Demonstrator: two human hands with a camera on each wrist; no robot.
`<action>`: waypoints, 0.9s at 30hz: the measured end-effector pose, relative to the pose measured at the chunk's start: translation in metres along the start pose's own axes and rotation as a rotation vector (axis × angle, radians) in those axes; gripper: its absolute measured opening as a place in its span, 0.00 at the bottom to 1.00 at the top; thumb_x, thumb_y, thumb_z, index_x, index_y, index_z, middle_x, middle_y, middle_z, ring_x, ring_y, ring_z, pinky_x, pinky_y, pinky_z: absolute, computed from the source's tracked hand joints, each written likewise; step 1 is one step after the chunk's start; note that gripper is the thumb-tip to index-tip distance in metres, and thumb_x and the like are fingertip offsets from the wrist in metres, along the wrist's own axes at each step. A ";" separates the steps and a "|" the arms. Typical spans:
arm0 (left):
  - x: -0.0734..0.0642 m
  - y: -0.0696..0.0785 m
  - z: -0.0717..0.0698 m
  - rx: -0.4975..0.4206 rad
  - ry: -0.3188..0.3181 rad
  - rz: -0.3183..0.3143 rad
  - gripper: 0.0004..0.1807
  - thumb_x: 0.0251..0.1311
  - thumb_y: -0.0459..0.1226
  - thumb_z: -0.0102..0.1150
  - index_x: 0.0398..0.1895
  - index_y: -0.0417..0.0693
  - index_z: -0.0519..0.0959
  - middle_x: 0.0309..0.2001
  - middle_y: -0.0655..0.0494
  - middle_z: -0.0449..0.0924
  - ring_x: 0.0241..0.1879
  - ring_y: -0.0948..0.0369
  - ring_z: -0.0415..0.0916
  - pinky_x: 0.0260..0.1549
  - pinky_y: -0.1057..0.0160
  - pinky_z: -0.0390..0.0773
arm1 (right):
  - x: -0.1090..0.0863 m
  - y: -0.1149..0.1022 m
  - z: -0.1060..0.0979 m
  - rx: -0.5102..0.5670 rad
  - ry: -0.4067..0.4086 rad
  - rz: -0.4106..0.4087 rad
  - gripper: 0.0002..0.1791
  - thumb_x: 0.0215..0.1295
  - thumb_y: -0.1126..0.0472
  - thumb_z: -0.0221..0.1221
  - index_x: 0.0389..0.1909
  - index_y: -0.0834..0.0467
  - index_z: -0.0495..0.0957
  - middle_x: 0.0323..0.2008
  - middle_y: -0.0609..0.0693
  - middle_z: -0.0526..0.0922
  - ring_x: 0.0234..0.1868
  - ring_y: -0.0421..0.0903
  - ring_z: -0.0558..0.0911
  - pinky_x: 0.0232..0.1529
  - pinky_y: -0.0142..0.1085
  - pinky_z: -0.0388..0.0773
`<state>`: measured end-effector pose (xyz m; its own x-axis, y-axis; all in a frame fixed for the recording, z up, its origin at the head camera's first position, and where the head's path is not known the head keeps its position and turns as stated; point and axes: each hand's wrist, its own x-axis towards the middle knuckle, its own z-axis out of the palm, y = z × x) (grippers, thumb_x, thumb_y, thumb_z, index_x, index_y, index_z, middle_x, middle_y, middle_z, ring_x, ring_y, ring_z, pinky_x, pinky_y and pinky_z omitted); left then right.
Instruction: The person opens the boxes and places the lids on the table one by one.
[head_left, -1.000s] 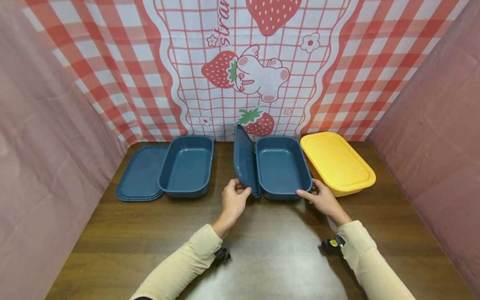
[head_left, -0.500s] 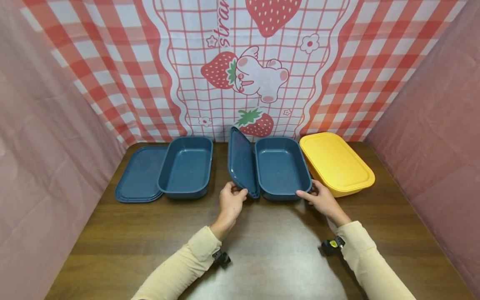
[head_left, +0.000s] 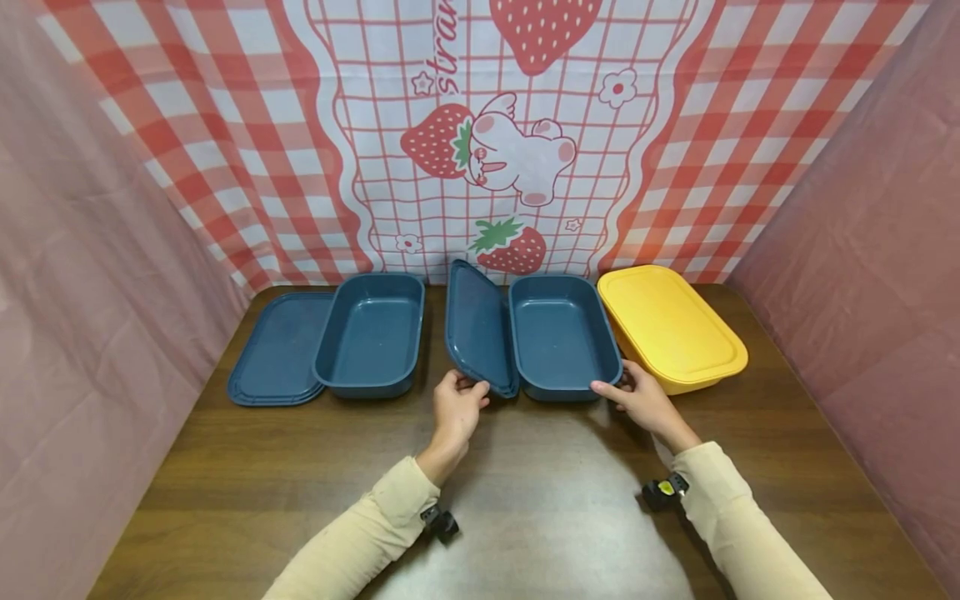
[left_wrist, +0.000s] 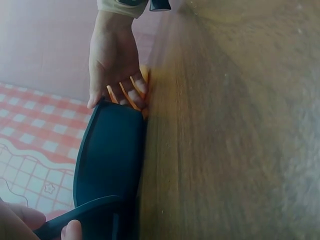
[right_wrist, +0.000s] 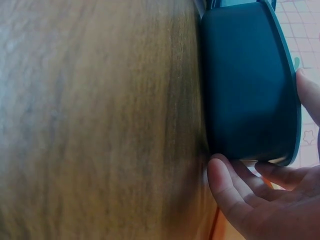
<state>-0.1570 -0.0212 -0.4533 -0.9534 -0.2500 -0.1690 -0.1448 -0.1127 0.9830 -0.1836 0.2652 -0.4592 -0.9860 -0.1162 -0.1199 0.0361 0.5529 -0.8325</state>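
Observation:
In the head view my left hand [head_left: 459, 410] pinches the near edge of a dark blue lid [head_left: 480, 325] between thumb and fingers. The lid leans to the left, its lower right edge down beside a blue food container [head_left: 566, 333]. My right hand [head_left: 647, 404] is at that container's near right corner. Its thumb lies over the rim while the fingers [right_wrist: 240, 185] bear against the outer side. The left wrist view shows the lid's edge [left_wrist: 80, 209] between my left fingers, with the container's end wall [left_wrist: 110, 155] beyond.
Left of the lid stands a second open blue container [head_left: 375, 333]. A flat blue lid [head_left: 281, 350] lies on the table beside it. At the right is a yellow container with its lid on [head_left: 675, 325]. A checked strawberry curtain [head_left: 517, 150] hangs behind the table.
The lid in my left hand has tipped from nearly upright further over to the left, the hand shifting slightly left with it. My right hand and the containers have stayed in place.

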 end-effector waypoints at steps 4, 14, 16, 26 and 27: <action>0.001 -0.002 -0.001 -0.017 0.001 -0.012 0.12 0.57 0.24 0.58 0.45 0.29 0.76 0.34 0.47 0.78 0.32 0.60 0.79 0.31 0.67 0.83 | 0.001 0.001 0.000 -0.001 0.002 0.008 0.42 0.65 0.48 0.62 0.70 0.70 0.58 0.55 0.68 0.76 0.40 0.40 0.77 0.36 0.31 0.79; 0.000 -0.005 -0.004 -0.023 0.024 -0.040 0.11 0.58 0.24 0.58 0.44 0.28 0.78 0.36 0.45 0.80 0.39 0.49 0.81 0.35 0.66 0.84 | 0.002 0.003 0.000 -0.010 0.004 0.023 0.43 0.66 0.48 0.61 0.70 0.70 0.56 0.58 0.69 0.74 0.45 0.47 0.79 0.38 0.32 0.79; -0.001 -0.005 -0.005 -0.014 0.037 -0.042 0.10 0.58 0.24 0.58 0.44 0.29 0.79 0.35 0.45 0.80 0.40 0.47 0.81 0.36 0.66 0.83 | 0.002 0.004 0.000 -0.013 0.004 0.025 0.43 0.66 0.47 0.61 0.71 0.70 0.56 0.58 0.69 0.74 0.45 0.47 0.79 0.38 0.32 0.79; 0.001 -0.011 -0.007 -0.048 0.051 -0.079 0.09 0.65 0.25 0.52 0.44 0.26 0.76 0.34 0.44 0.77 0.33 0.59 0.77 0.42 0.58 0.84 | 0.001 0.003 0.001 -0.015 0.014 0.013 0.42 0.66 0.48 0.61 0.70 0.70 0.58 0.56 0.69 0.76 0.42 0.44 0.78 0.36 0.32 0.79; 0.002 -0.011 -0.008 -0.053 0.051 -0.087 0.09 0.66 0.25 0.51 0.45 0.26 0.76 0.33 0.45 0.76 0.33 0.59 0.76 0.41 0.59 0.84 | 0.001 0.003 0.001 -0.016 0.017 0.010 0.41 0.66 0.48 0.61 0.70 0.70 0.58 0.55 0.68 0.76 0.41 0.44 0.78 0.36 0.31 0.78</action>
<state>-0.1552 -0.0278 -0.4653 -0.9228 -0.2856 -0.2585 -0.2111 -0.1864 0.9595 -0.1843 0.2659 -0.4625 -0.9883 -0.0966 -0.1184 0.0431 0.5671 -0.8225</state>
